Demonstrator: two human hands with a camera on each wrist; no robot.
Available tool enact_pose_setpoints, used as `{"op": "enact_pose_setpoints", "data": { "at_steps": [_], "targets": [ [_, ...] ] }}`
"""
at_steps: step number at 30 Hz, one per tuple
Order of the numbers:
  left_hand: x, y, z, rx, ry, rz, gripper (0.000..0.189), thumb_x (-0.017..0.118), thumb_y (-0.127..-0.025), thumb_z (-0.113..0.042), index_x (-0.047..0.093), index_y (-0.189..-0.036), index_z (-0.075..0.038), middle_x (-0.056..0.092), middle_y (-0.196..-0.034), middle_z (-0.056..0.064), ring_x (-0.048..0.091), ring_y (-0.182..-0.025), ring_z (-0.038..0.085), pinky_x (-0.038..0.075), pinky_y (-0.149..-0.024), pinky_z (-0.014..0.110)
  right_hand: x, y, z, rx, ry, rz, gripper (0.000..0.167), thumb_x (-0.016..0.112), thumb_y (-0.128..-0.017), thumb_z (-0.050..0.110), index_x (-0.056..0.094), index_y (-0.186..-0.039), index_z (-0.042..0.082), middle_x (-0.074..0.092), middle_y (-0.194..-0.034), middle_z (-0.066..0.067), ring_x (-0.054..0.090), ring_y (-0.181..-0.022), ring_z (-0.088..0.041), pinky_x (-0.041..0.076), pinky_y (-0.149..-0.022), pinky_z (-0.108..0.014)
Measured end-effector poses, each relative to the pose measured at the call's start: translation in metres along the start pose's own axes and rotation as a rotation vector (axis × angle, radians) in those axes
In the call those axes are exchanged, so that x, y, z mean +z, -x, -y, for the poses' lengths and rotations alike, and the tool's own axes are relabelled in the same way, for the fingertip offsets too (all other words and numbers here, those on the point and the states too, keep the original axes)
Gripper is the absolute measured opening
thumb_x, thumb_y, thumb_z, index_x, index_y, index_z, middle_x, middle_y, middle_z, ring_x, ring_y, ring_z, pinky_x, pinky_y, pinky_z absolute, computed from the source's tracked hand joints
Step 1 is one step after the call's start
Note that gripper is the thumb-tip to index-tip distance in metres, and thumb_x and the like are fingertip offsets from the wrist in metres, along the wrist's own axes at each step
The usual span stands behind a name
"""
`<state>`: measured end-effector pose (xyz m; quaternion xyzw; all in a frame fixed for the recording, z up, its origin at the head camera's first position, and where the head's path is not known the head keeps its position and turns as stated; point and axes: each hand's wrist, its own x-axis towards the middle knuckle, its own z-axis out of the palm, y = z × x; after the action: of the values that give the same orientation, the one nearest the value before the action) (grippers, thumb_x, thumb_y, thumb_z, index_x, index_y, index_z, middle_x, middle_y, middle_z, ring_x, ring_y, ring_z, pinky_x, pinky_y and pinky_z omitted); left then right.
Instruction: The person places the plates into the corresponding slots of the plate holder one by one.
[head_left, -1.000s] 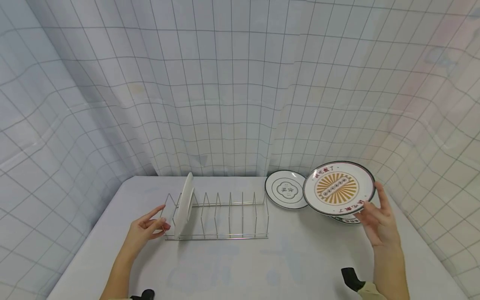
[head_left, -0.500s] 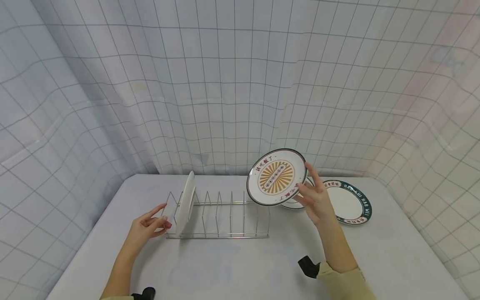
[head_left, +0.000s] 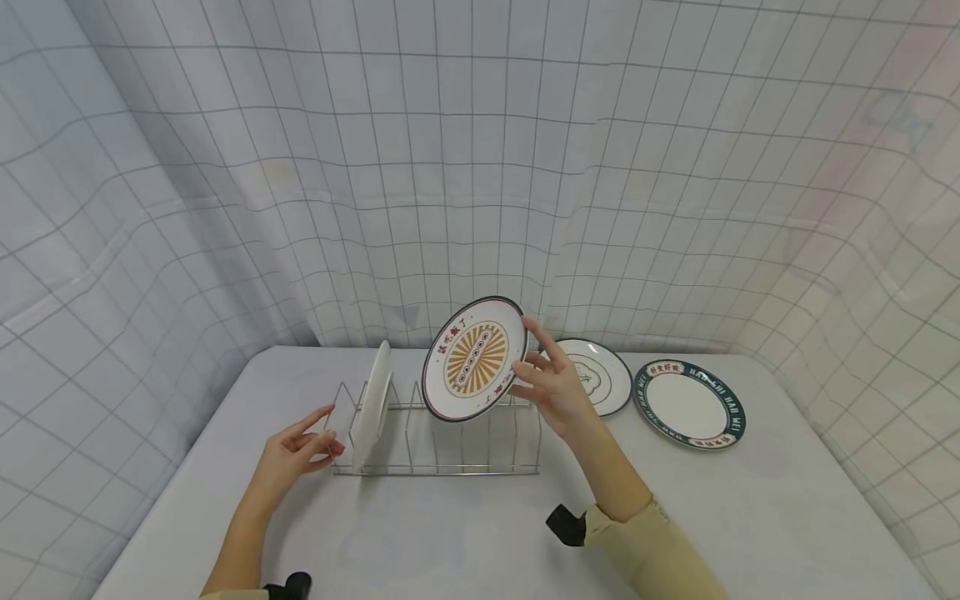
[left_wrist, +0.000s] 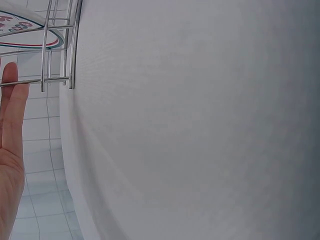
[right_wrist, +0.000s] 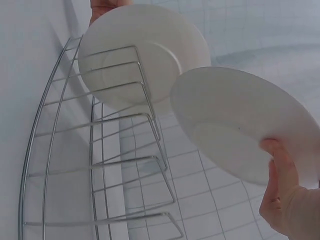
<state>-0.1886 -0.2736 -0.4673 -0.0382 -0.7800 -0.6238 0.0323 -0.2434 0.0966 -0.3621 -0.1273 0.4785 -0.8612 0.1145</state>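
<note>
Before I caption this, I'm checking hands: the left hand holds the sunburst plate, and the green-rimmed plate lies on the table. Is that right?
Wrong hand: the head view shows the right hand holding the sunburst plate. The green-rimmed plate does lie on the table.

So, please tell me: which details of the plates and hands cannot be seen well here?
- Full front of the racked plate: nearly edge-on in the head view, cut by the left edge in the left wrist view.
- Part of the right rim of the held plate: under the right hand, head view.
- Lower left of the plate just beyond that hand: same hand, head view.
- Whole left hand close up: left edge, left wrist view.
</note>
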Motion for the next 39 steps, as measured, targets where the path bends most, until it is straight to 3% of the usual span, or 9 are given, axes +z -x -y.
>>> {"op": "enact_pose_setpoints", "data": {
  "at_steps": [16, 21, 29, 39],
  "targets": [
    [0.005, 0.003, -0.006, -0.011, -0.017, -0.012, 0.053, 0.056, -0.092, -0.017, 0.037, -0.138, -0.001, 0.069, -0.081, 0.005, 0.065, -0.078, 0.010, 0.055, -0.071, 0.027, 0.047, -0.012, -0.027, 0.099, 0.172, 0.064, 0.062, 0.061, -0.083, -0.004, 0.043, -0.137, 0.021, 0.039, -0.113, -0.014, 0.052, -0.091, -0.019, 0.053, -0.079, -0.042],
    [0.005, 0.003, -0.005, -0.008, -0.017, -0.014, 0.052, 0.056, -0.092, -0.017, 0.037, -0.138, -0.001, 0.069, -0.080, 0.003, 0.065, -0.077, 0.010, 0.054, -0.071, 0.026, 0.061, -0.011, -0.034, 0.072, 0.230, 0.088, 0.063, 0.064, -0.082, -0.001, 0.042, -0.138, 0.019, 0.041, -0.110, -0.015, 0.055, -0.087, -0.017, 0.052, -0.079, -0.044],
    [0.003, 0.004, -0.004, 0.023, 0.017, -0.005, 0.050, 0.055, -0.092, -0.013, 0.038, -0.138, 0.000, 0.069, -0.079, 0.004, 0.066, -0.077, 0.012, 0.054, -0.070, 0.025, 0.078, -0.011, -0.047, 0.041, 0.271, 0.054, 0.064, 0.068, -0.079, 0.001, 0.046, -0.135, 0.022, 0.044, -0.109, -0.014, 0.057, -0.086, -0.016, 0.054, -0.075, -0.042],
    [0.002, 0.003, -0.004, 0.038, 0.030, 0.012, 0.046, 0.055, -0.092, -0.012, 0.043, -0.137, -0.011, 0.070, -0.080, 0.004, 0.066, -0.079, 0.012, 0.054, -0.071, 0.025, 0.093, -0.004, -0.071, -0.011, 0.521, 0.034, 0.055, 0.073, -0.078, 0.013, 0.054, -0.128, 0.028, 0.045, -0.112, -0.009, 0.051, -0.091, -0.020, 0.055, -0.067, -0.030]
  ]
}}
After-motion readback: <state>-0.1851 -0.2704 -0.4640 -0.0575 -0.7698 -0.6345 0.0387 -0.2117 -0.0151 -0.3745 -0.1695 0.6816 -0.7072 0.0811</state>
